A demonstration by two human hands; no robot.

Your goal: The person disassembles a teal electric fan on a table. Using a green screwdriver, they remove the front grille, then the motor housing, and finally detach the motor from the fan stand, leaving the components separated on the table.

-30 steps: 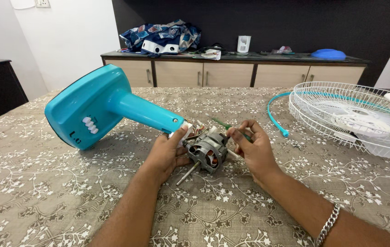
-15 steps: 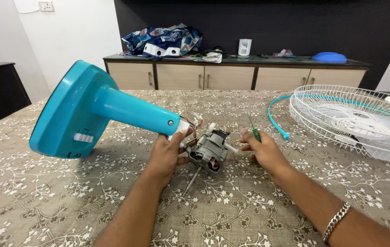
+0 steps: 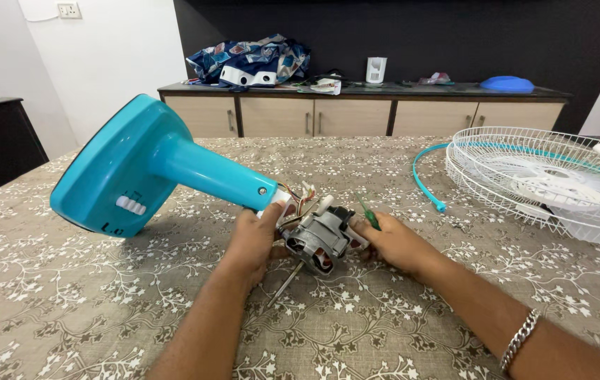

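The left hand (image 3: 254,239) is closed around the place where the narrow neck of the turquoise plastic fan stand (image 3: 152,169) meets the grey metal fan motor with copper windings (image 3: 319,239); its thumb lies on the white end of the neck and the fingers go under, so the grip is firm on this joint. The wide base of the stand is lifted and tilted, with a row of white buttons on its face, and it touches the table only at the lower edge. The motor sits just above the tablecloth with a brown and white flower pattern (image 3: 67,302), in the middle of the table between both hands, and its thin steel shaft (image 3: 284,284) points down toward the person. Coloured wires come out between neck and motor. The right hand (image 3: 393,243) presses against the right side of the motor, and its fingers are curled around a small green-handled screwdriver (image 3: 368,213), which stands up tilted. A silver chain bracelet (image 3: 519,340) is on the right wrist. On the right, well apart, lies a white wire fan guard (image 3: 546,179) with a turquoise plastic ring (image 3: 423,179) beside it.
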